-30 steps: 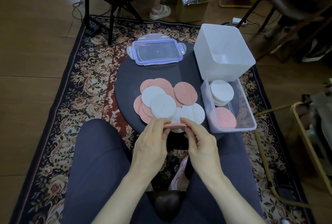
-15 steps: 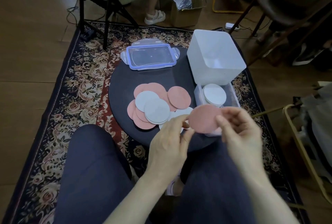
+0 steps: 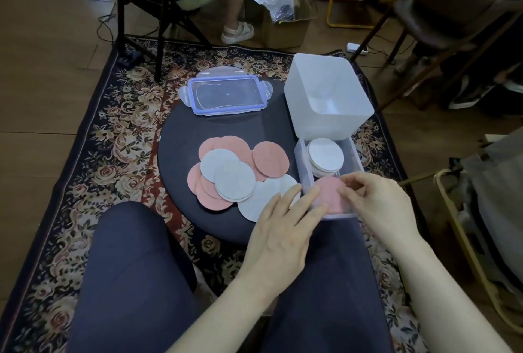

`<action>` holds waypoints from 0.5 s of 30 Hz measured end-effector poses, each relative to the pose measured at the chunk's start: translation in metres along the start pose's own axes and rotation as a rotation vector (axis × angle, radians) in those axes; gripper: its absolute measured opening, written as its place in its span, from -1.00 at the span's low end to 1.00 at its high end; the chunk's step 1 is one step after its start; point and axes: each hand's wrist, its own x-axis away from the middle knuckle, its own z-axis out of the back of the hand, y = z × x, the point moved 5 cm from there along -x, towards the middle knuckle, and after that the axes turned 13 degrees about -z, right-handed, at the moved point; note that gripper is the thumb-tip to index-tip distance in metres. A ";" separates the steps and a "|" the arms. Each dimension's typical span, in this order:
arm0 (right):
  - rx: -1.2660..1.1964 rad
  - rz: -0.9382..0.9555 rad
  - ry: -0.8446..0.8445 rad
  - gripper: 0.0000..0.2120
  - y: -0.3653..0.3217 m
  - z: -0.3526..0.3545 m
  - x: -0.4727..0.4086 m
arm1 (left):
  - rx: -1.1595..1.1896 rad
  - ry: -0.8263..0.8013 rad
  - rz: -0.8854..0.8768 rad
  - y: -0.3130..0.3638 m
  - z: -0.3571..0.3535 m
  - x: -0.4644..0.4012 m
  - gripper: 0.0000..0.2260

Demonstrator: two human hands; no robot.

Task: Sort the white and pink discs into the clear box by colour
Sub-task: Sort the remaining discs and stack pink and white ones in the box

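Sorting partway along: the right hand [image 3: 379, 202] is pinching a pink disc [image 3: 329, 194] into the clear box [image 3: 300, 154] at the tabletop's [image 3: 181, 137] right edge beside its white stack [image 3: 325, 156], the left hand [image 3: 283, 225] resting flat-fingered alongside, a mixed pile [image 3: 235, 174] remaining mid-tabletop.

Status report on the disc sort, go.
Right hand pinching pink disc over near end of clear box. Left hand open, fingers at box edge. White stack at far end. Path unobstructed.
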 end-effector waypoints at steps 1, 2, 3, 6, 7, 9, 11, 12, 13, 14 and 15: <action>0.050 0.018 0.001 -0.87 -0.003 0.000 0.000 | 0.000 -0.008 0.003 0.000 0.000 0.000 -0.56; 0.106 0.038 0.006 -0.84 -0.006 -0.001 -0.001 | 0.001 -0.011 0.006 0.000 0.000 0.000 -0.54; 0.161 0.059 0.011 -0.83 -0.009 -0.002 -0.001 | 0.004 -0.013 0.009 0.001 0.000 -0.001 -0.53; 0.259 0.078 0.006 -0.83 -0.012 -0.004 -0.003 | 0.021 -0.022 0.018 0.001 0.001 -0.001 -0.52; 0.277 0.074 -0.003 -0.84 -0.012 -0.005 -0.003 | 0.022 -0.026 0.020 0.001 0.001 -0.001 -0.52; 0.281 0.065 0.001 -0.84 -0.012 -0.006 -0.003 | 0.014 -0.020 0.020 0.001 0.001 -0.001 -0.54; 0.193 0.068 0.062 -0.81 -0.013 -0.003 0.001 | 0.020 0.045 0.031 0.000 0.005 0.000 -0.56; 0.100 0.070 0.109 -0.81 -0.014 0.001 0.006 | 0.023 0.104 0.058 -0.003 0.009 0.003 -0.57; -0.013 0.066 0.147 -0.82 -0.017 0.006 0.012 | 0.020 0.171 0.107 -0.007 0.014 0.007 -0.58; -0.128 0.067 0.170 -0.84 -0.021 0.009 0.018 | 0.010 0.239 0.176 -0.014 0.019 0.012 -0.60; -0.229 0.081 0.178 -0.86 -0.026 0.010 0.026 | -0.006 0.298 0.255 -0.022 0.024 0.018 -0.63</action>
